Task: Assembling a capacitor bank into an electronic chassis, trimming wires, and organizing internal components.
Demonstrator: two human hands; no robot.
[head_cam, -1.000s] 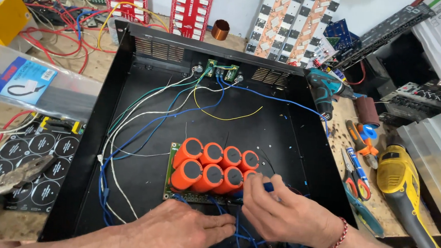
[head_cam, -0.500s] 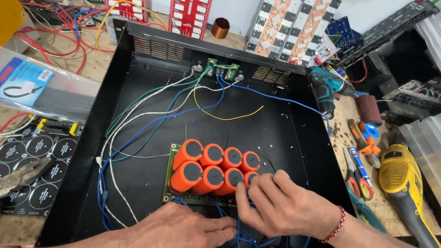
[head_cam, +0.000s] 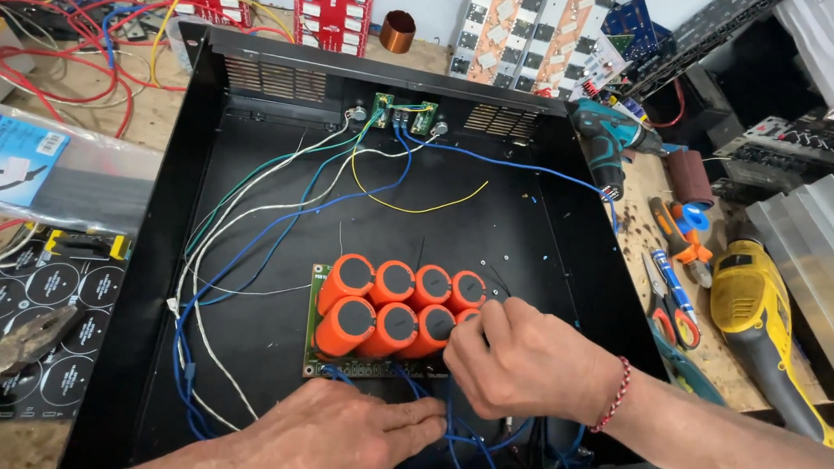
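Note:
A green circuit board (head_cam: 322,279) carrying several orange capacitors (head_cam: 376,303) lies near the front of an open black metal chassis (head_cam: 284,69). My left hand (head_cam: 338,436) rests flat on the chassis floor just in front of the board, fingers pointing right over blue wires (head_cam: 459,443). My right hand (head_cam: 524,359) sits at the board's right end, fingertips pinched against the rightmost orange capacitor; what they grip is hidden. Blue, white, green and yellow wires (head_cam: 249,218) run from the board area to small green connector boards (head_cam: 404,112) on the back wall.
Right of the chassis lie a teal drill (head_cam: 608,144), a yellow power tool (head_cam: 760,315), a screwdriver (head_cam: 673,278), cutters and a ribbed heat sink (head_cam: 814,266). On the left are black round-patterned boards (head_cam: 48,312), pliers (head_cam: 14,348), a bagged package (head_cam: 26,161) and tangled red wires.
My right hand has slid left and up to the capacitors' right end and pinched there. My left hand has stayed put. The camera has tilted slightly.

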